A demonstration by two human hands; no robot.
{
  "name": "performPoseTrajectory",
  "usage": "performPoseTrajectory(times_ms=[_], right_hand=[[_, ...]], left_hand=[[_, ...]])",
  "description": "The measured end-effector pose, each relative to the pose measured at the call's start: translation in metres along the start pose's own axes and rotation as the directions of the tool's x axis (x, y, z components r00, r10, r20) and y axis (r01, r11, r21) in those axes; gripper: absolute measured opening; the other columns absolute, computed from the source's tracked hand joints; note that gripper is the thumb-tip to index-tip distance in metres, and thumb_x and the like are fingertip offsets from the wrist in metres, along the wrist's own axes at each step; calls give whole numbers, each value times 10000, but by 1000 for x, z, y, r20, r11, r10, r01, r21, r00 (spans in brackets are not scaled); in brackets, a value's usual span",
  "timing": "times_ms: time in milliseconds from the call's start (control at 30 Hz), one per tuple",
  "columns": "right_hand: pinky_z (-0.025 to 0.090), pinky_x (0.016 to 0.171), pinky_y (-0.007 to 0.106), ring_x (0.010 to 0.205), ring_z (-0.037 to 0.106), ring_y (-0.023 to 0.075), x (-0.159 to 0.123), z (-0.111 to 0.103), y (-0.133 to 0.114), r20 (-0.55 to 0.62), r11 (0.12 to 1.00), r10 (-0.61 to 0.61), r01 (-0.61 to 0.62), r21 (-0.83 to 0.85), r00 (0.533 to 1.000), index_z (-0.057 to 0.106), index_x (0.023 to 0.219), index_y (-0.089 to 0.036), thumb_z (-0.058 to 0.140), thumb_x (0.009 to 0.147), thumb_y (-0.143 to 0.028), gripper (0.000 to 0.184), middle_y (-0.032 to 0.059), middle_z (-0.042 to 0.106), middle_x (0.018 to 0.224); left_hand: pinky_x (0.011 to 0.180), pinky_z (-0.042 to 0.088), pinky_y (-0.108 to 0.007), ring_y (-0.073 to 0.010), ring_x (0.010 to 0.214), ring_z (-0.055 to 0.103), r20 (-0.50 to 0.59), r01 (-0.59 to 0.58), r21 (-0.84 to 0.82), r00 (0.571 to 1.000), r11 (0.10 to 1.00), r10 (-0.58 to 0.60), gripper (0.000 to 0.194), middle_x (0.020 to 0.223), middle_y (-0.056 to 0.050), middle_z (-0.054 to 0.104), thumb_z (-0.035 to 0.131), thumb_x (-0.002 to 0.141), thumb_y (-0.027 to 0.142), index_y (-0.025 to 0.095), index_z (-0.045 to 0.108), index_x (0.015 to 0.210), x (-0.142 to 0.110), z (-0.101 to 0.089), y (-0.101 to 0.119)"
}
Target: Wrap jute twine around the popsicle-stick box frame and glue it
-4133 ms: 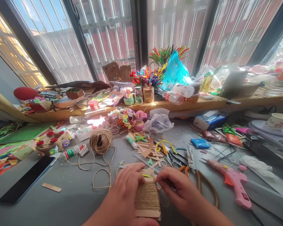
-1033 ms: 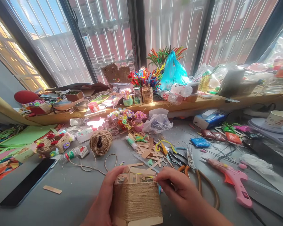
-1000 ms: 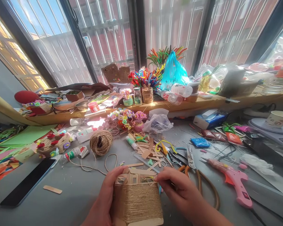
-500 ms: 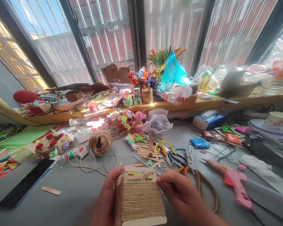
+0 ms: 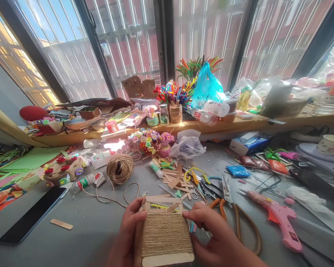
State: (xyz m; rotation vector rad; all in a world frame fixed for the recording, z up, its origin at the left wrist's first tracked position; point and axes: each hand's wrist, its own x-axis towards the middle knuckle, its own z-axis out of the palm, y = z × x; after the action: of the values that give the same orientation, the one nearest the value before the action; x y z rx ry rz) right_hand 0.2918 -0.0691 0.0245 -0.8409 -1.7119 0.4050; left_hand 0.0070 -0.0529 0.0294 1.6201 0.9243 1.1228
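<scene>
A small box built of craft sticks and wrapped in jute twine (image 5: 166, 234) stands upright near the front edge of the grey table (image 5: 89, 226), its open top showing stick ends. My left hand (image 5: 126, 237) grips its left side, fingers curled round the top corner. My right hand (image 5: 215, 233) presses against its right side, with the thumb and forefinger at the top right corner. A strand of twine (image 5: 111, 196) runs in loops from the box to the ball of jute twine (image 5: 119, 168) behind it.
Loose craft sticks (image 5: 172, 176), scissors (image 5: 228, 200) and a pink glue gun (image 5: 278, 218) lie to the right. A dark phone (image 5: 30, 218) and one stick (image 5: 61, 224) lie to the left. Small flower pots (image 5: 153, 141) and a crowded wooden sill (image 5: 183, 124) stand behind.
The box has been turned and brought closer, so its wrapped face now shows wide. My right hand has dropped from the top edge to the box's right side.
</scene>
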Motion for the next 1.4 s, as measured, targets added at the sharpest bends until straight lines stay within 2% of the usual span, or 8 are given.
performPoseTrajectory(times_ms=[267,467,667,800,967,1133,1267,1400], right_hand=[[659,847,354,788,756,239,-18,3,16,156,984,164,-172,38,974,555,1595,-338,963,802,-307,892,43,748,1016],[635,1042,365,1215,782,339,-19,4,13,101,968,159,-175,182,982,485,1603,-322,1023,642,-102,1123,122,738,1395],[580,1155,451,1335,722,372,-14,-3,13,180,938,270,-301,174,946,547,1509,-306,1001,665,-110,978,123,714,1453],[575,1154,458,1307,730,359,-14,-1,15,227,927,297,-337,164,928,553,1475,-287,999,680,-140,923,114,726,1413],[614,1110,445,1224,776,364,-10,0,6,218,956,267,-287,66,939,607,1412,-265,1047,665,-222,868,127,773,1347],[660,1011,379,1113,815,329,-6,-1,4,198,975,213,-220,13,957,639,1433,-281,1081,699,-361,861,123,805,1292],[658,1011,373,1192,795,345,-10,-6,9,127,970,171,-190,155,977,620,1549,-341,1058,733,-558,951,130,772,1385],[681,875,362,1003,798,312,-6,-13,5,-9,984,99,-96,147,995,719,1467,-340,845,892,-733,707,110,796,1156]], left_hand=[[1298,363,-725,-506,1692,267,3,-66,37,998,997,66,922,1792,-63,424,726,891,854,456,438,1672,1,8,0],[1313,378,-626,-464,1676,339,85,64,-84,995,994,-56,1099,1819,-116,382,686,940,850,399,163,1795,7,23,-6],[1287,406,-611,-479,1567,517,316,186,-1,932,983,-176,1244,1718,-181,516,899,818,743,308,250,1787,41,0,-7],[1301,390,-633,-476,1593,487,347,53,263,927,963,-146,1200,1762,-160,477,959,825,466,322,270,1797,53,-14,32],[1352,303,-662,-498,1588,484,407,-234,427,912,873,46,1180,1736,-93,538,1088,667,366,398,513,1696,65,15,81],[1263,415,-733,-540,1411,622,488,-236,588,866,774,-106,1214,1542,-170,703,1111,527,287,326,617,1636,80,33,75],[1249,476,-658,-523,1505,541,436,-227,494,900,840,-14,1261,1669,-144,577,1091,627,503,382,475,1721,72,18,56],[1313,376,-646,-527,1578,460,297,-136,313,954,940,39,1178,1749,-151,460,937,761,756,346,430,1743,45,6,34]])
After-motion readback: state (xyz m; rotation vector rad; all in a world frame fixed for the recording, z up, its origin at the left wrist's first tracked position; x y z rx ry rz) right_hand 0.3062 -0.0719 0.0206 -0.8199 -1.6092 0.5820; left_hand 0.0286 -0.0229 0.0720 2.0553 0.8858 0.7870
